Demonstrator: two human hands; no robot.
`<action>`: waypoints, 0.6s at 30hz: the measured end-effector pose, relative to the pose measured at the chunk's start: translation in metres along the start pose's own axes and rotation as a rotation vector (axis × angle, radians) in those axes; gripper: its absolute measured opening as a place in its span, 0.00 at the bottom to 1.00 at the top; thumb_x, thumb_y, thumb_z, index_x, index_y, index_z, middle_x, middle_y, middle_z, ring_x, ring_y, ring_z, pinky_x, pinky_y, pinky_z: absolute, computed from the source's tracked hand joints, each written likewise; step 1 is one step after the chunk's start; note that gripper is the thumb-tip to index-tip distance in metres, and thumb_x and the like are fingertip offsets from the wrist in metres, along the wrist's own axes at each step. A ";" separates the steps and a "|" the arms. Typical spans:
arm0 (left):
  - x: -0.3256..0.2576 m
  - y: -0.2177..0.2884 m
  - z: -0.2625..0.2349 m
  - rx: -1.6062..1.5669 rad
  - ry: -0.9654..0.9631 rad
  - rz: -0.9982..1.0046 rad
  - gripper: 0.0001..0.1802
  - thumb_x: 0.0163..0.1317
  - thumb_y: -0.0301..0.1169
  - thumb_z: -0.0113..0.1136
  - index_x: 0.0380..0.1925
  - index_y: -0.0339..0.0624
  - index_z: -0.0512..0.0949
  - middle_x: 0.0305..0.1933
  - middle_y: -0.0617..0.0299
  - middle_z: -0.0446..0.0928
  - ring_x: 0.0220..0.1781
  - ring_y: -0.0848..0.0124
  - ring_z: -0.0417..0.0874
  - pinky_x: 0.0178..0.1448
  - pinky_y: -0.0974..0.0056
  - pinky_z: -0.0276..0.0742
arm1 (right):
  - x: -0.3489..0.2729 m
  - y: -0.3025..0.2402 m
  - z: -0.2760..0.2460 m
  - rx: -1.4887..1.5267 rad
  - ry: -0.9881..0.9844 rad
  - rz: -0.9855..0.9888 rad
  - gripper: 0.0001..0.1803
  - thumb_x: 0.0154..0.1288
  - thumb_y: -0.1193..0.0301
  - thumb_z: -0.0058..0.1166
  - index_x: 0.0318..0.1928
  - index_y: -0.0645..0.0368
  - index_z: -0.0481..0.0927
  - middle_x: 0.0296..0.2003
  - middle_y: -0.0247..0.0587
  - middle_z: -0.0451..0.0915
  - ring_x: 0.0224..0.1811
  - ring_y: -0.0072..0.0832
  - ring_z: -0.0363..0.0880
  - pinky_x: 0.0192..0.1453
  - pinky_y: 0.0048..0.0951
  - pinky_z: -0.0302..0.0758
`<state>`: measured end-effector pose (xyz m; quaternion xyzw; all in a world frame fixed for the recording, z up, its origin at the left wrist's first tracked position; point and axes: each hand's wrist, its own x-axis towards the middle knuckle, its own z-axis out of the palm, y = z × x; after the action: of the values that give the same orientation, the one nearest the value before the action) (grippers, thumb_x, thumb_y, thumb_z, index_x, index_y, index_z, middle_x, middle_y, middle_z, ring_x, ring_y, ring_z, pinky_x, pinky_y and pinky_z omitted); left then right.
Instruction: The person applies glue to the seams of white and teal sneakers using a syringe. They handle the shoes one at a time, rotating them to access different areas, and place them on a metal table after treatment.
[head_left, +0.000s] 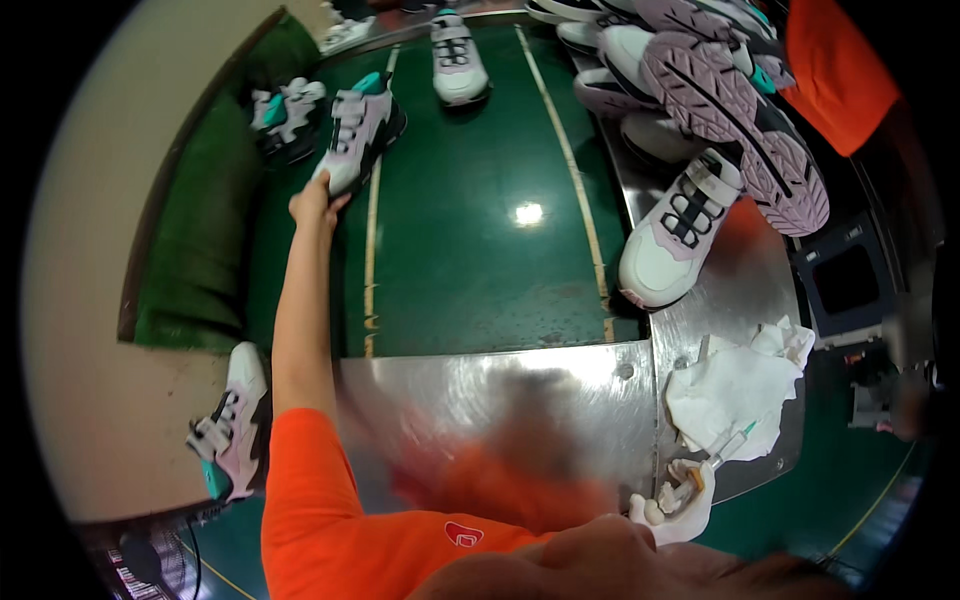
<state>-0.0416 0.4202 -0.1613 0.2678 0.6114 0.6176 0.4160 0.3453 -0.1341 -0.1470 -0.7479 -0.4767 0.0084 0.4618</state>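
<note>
1. Green conveyor belt (470, 250) stretching ahead of the fingertips, carrying three sneakers spaced apart, apparently for one-at-a-time handling.
2. Heap of at least five sneakers (700, 100) piled far right of the fingers.
3. Left hand (315, 203) outstretched, fingers clasped on the toe of the nearest sneaker (360, 130).
4. Right hand (680, 510), white-gloved, closed around a small syringe-like tool (725, 450) beside one crumpled cloth (740, 385).
</note>
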 end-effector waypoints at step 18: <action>-0.287 0.123 0.249 0.740 -0.423 2.242 0.55 0.39 0.30 0.77 0.72 0.54 0.61 0.70 0.55 0.64 0.70 0.53 0.65 0.71 0.48 0.63 | 0.003 0.005 0.001 0.056 0.000 0.020 0.47 0.35 0.64 0.78 0.57 0.73 0.71 0.43 0.54 0.79 0.39 0.43 0.82 0.44 0.36 0.81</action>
<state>0.2910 0.3230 0.0372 0.8508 0.0981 0.3667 -0.3634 0.3502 -0.1316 -0.1496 -0.7396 -0.4687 0.0263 0.4823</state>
